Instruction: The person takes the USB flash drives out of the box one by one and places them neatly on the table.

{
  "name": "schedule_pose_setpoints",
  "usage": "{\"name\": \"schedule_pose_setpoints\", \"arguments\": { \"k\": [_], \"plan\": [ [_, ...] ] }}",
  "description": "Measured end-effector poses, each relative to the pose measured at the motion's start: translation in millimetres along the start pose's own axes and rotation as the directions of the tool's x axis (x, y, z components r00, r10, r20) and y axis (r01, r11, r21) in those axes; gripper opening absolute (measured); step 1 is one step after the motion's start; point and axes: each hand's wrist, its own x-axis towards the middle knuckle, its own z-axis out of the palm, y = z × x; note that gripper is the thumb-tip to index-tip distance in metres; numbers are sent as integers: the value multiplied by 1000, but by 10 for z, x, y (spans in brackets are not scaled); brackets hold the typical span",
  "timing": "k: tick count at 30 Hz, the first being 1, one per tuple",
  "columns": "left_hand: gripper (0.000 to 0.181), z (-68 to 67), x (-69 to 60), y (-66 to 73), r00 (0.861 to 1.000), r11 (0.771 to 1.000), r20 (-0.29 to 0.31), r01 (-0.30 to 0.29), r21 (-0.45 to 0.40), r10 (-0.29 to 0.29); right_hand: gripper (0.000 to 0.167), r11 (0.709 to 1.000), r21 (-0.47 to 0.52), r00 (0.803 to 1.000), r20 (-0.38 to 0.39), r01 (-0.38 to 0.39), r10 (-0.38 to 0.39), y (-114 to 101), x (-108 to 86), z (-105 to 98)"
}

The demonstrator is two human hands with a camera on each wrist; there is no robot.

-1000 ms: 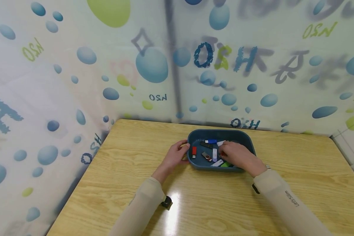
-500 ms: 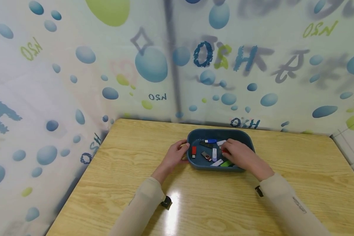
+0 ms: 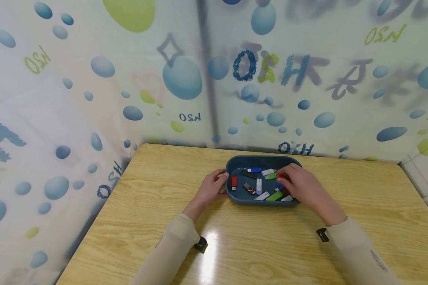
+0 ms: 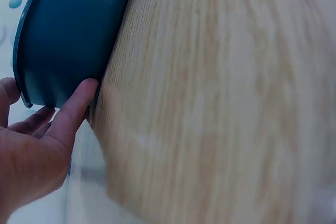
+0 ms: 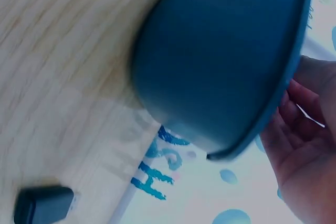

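Note:
A dark blue tray (image 3: 263, 202) stands on the table with several USB sticks lying in it, among them a red one (image 3: 234, 183), a blue one (image 3: 254, 170) and a green one (image 3: 274, 196). My left hand (image 3: 211, 185) grips the tray's left end, thumb at the rim; the left wrist view shows fingertips (image 4: 88, 86) against the outer wall. Over the tray's right part, my right hand (image 3: 301, 185) pinches a red USB stick (image 3: 279, 176), mostly covered by the fingers. In the right wrist view the tray wall (image 5: 220, 61) hides those fingertips.
On the wooden table (image 3: 171, 178), a black USB stick (image 5: 44, 204) lies outside the tray, seen in the right wrist view. A patterned curtain (image 3: 185, 79) hangs close behind the table's far edge.
My right hand has moved right and slightly up over the tray with the red USB stick, uncovering a green and a blue stick. The left hand stays on the tray.

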Motion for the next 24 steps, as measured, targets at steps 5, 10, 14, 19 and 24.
{"name": "schedule_pose_setpoints", "arguments": {
  "k": [5, 10, 14, 19, 24],
  "plan": [
    [54, 1, -8, 2, 1000, 1000, -4, -1, 3, 1, 14, 999, 27, 998, -55, -19, 21, 33, -73, -110],
    [54, 0, -7, -1, 1000, 1000, -2, -6, 8, 6, 18, 997, 24, 994, -75, -72, 74, 68, -152, -196],
    [55, 3, -9, 1, 1000, 1000, 2, -10, 15, 10, 20, 992, 28, 988, -90, -125, 127, 104, -236, -253],
    [56, 3, -12, 4, 1000, 1000, 5, -8, 11, 8, 22, 986, 33, 979, -119, -165, 168, 176, -358, -325],
    [55, 0, -15, 7, 1000, 1000, 3, -8, 8, 8, 23, 982, 30, 968, -162, -189, 191, 265, -456, -364]
  ]
}}
